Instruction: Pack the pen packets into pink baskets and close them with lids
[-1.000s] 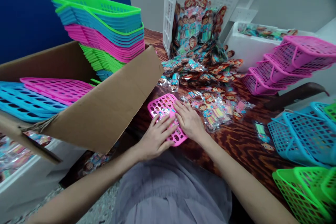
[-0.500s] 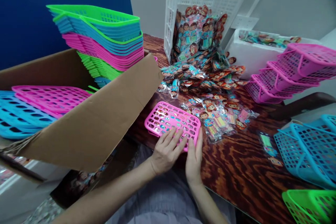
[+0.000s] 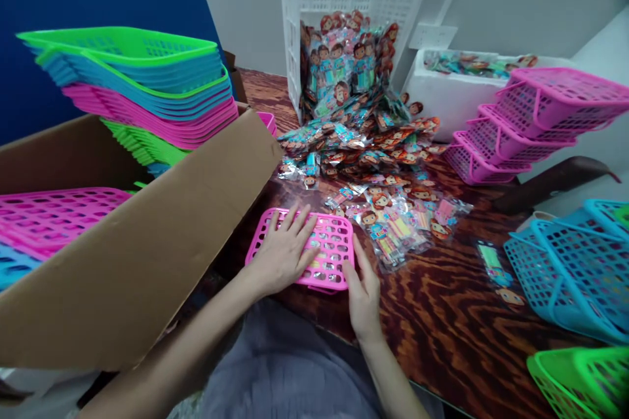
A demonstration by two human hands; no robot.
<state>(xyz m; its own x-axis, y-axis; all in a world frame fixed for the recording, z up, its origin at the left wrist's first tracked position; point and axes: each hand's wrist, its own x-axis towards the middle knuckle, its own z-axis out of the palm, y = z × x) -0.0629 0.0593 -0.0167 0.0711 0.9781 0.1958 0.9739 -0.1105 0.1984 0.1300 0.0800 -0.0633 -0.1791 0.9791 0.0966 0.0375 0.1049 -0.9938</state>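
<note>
A pink basket with a perforated lid (image 3: pixel 331 252) sits on the wooden table in front of me, and packets show faintly through its holes. My left hand (image 3: pixel 285 252) lies on the left part of the lid with fingers spread. At the right edge of the basket, my right hand (image 3: pixel 363 291) holds the rim between thumb and fingers. Loose clear packets with cartoon figures (image 3: pixel 393 226) lie just beyond it, and a larger packet heap (image 3: pixel 363 124) rises behind them.
A cardboard box (image 3: pixel 196 229) with pink lids (image 3: pixel 63 213) and stacked baskets (image 3: pixel 147 91) stands left. Pink baskets (image 3: pixel 531 124), blue baskets (image 3: pixel 574 268) and a green basket (image 3: pixel 584 380) are right. A white crate (image 3: pixel 289 33) and foam box (image 3: pixel 435 95) stand behind.
My left hand has moved left over the lid and spread its fingers. The basket has turned slightly, and my right hand has shifted along its right edge. The view has also shifted.
</note>
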